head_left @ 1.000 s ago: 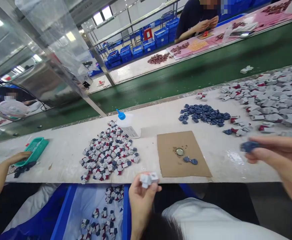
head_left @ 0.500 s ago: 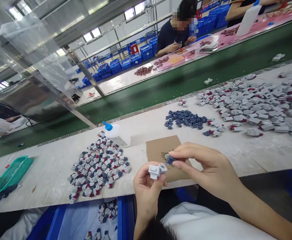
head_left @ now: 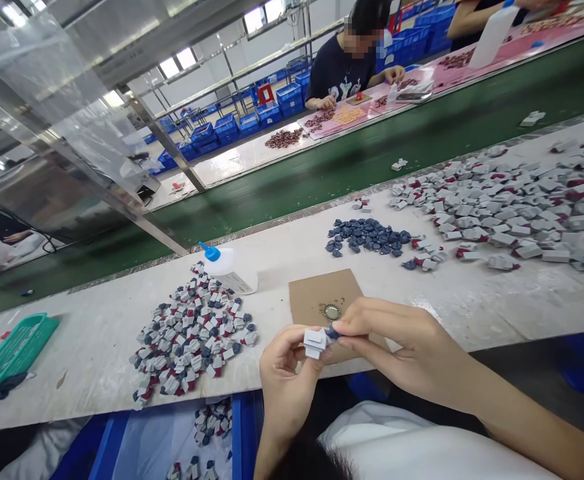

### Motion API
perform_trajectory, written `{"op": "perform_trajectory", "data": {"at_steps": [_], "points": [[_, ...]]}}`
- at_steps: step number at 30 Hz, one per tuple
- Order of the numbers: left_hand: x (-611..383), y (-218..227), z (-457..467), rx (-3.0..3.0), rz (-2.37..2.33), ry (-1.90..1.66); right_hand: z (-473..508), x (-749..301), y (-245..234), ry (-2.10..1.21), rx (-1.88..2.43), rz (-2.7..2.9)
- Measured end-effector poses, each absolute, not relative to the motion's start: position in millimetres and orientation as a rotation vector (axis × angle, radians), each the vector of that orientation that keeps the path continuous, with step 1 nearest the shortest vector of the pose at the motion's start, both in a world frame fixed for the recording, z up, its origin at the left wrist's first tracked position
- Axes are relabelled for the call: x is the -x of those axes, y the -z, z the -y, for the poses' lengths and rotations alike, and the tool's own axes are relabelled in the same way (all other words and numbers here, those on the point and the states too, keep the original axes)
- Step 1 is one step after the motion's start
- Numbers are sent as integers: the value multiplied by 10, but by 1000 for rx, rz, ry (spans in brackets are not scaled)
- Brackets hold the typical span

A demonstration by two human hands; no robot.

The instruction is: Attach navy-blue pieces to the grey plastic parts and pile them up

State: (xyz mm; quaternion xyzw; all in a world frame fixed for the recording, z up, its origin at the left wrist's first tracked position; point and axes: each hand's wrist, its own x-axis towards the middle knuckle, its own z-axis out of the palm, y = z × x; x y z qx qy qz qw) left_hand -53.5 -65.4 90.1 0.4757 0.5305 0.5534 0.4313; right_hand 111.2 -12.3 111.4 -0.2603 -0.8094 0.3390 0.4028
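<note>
My left hand (head_left: 289, 377) pinches a light grey plastic piece (head_left: 315, 343) with a blocky end facing left. Between the thumb and fingers of my right hand (head_left: 402, 340) is a small dark blue plastic piece (head_left: 332, 332). The blue piece meets the right end of the grey one; my fingertips partly cover the contact. Just behind my hands lies a brown cardboard sheet (head_left: 305, 293), with a small round metal cap (head_left: 331, 312) on it. Farther back is a pile of loose dark blue pieces (head_left: 367, 237).
A heap of grey, red and blue assemblies (head_left: 192, 333) lies left, beside a white bottle (head_left: 237, 270) with a blue tip. Many grey-and-red pieces (head_left: 517, 207) cover the right side. A blue bin (head_left: 245, 433) sits below the edge, a green basket (head_left: 17, 353) far left. Across the green belt (head_left: 292, 180), a person works.
My right hand has brought the blue piece left and down against the grey piece, uncovering the metal cap. Across the belt, the person's hands have moved apart.
</note>
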Motion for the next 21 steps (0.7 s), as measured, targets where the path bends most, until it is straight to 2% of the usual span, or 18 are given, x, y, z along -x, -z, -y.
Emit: {"op": "perform_trajectory", "data": {"at_steps": [8,14,19,21], "points": [[588,-906,631,-1415,-1291,-1374,157,-1070,-1101,-841,631,2016],[528,-772,581,-1331,-1339,-1331,60,-1055,-895,-1058,744,1958],[576,-493,460,-1295,-1503,-1077,-174,-1053,-585,-1217,789,2060],[750,-279,405,-1411,-1620,-1191,-379,-1162,-460,-1129,867,2123]]}}
